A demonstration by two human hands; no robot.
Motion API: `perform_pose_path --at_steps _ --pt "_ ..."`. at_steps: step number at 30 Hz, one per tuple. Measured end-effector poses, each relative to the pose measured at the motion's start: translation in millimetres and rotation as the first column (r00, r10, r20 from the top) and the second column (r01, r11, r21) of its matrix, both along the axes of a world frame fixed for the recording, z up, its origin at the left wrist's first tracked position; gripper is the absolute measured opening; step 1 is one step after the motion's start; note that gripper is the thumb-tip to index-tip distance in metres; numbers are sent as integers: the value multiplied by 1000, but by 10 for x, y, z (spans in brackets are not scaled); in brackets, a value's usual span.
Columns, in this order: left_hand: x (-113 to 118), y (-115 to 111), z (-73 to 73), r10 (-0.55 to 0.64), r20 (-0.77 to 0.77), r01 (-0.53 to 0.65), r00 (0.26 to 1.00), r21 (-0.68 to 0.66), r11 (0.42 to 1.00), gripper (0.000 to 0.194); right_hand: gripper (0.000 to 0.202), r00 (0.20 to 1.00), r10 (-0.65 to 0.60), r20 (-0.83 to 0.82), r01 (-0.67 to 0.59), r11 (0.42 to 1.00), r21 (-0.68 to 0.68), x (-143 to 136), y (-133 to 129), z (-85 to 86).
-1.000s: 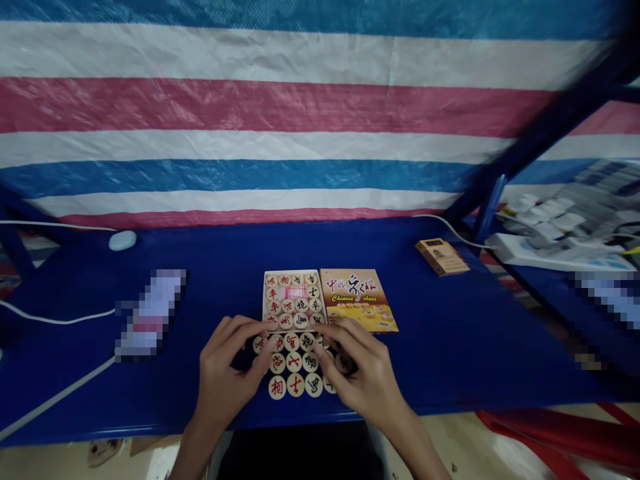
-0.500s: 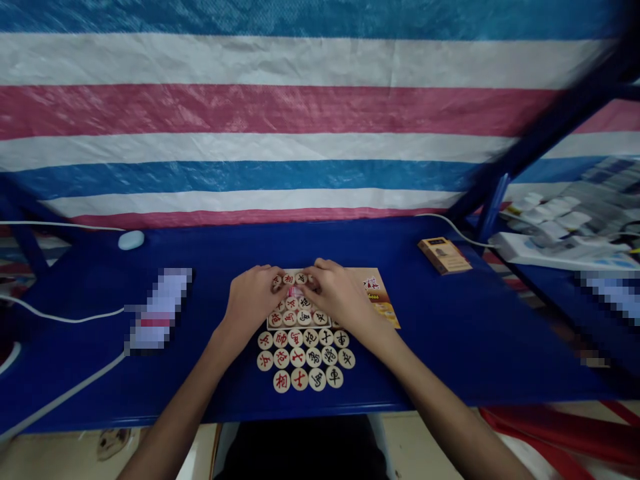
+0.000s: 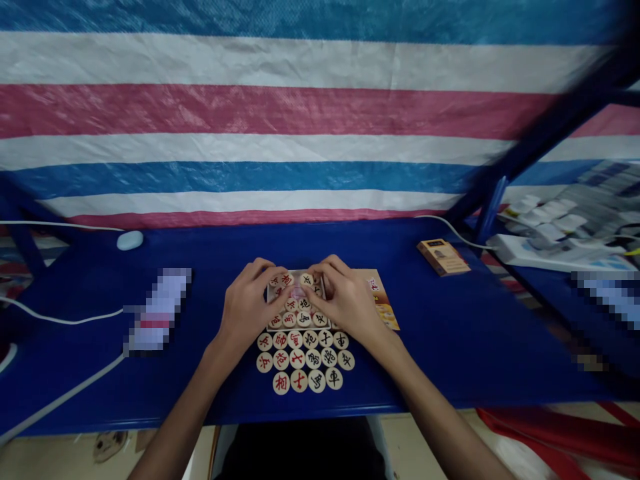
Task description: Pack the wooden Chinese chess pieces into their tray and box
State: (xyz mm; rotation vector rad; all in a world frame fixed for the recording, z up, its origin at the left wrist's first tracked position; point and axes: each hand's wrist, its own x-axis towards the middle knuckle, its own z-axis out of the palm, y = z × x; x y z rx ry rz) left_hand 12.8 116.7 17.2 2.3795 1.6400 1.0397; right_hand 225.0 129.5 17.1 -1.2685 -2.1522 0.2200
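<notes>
In the head view, a shallow white box [image 3: 299, 329] holds rows of round wooden Chinese chess pieces. My left hand [image 3: 249, 300] reaches over its left side, thumb and forefinger closed around a red-marked piece [image 3: 287, 280] in the far row. My right hand [image 3: 347, 300] leans over the right side, thumb and forefinger around a black-marked piece [image 3: 307, 279]. A pinkish patch [image 3: 297, 292] shows in the box between my thumbs. Nearer to me, three rows of loose chess pieces [image 3: 299, 360] lie face up on the blue table. My fingers hide parts of the box.
Partly under my right hand lies a printed cardboard lid or sheet [image 3: 385, 310]. A small brown box [image 3: 444, 257] rests at the right. A blurred phone [image 3: 163, 310], a cable and a pale blue case [image 3: 131, 240] are at the left. A white power strip [image 3: 540, 252] lies far right.
My hands have moved slightly apart over the far row. A gap has opened there between the red-marked and black-marked pieces. The loose rows stay in place.
</notes>
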Motion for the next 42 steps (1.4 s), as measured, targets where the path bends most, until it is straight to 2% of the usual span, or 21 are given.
perform_pose_path --at_steps 3,7,15,18,24,42 --pt "-74 -215 -39 -38 149 31 988 45 998 24 21 987 27 -160 -21 999 39 78 -191 -28" --pt "-119 -503 -147 -14 228 6 974 33 999 31 30 963 42 -267 -17 995 95 141 -464 -130" --pt "-66 -877 -224 -84 303 66 949 70 995 45 48 928 55 -369 -24 996 89 79 -896 -219" --pt "-34 -964 -208 -119 335 115 935 31 993 40 45 925 94 -368 -66 994 87 50 -979 -217" --pt "-20 -925 -196 -182 353 181 918 34 983 35 43 925 162 -342 -154 987 52 26 -959 -236" --pt "-32 -883 -214 -178 396 225 901 -75 971 33 40 917 110 -384 -121 993 -5 25 -918 -278"
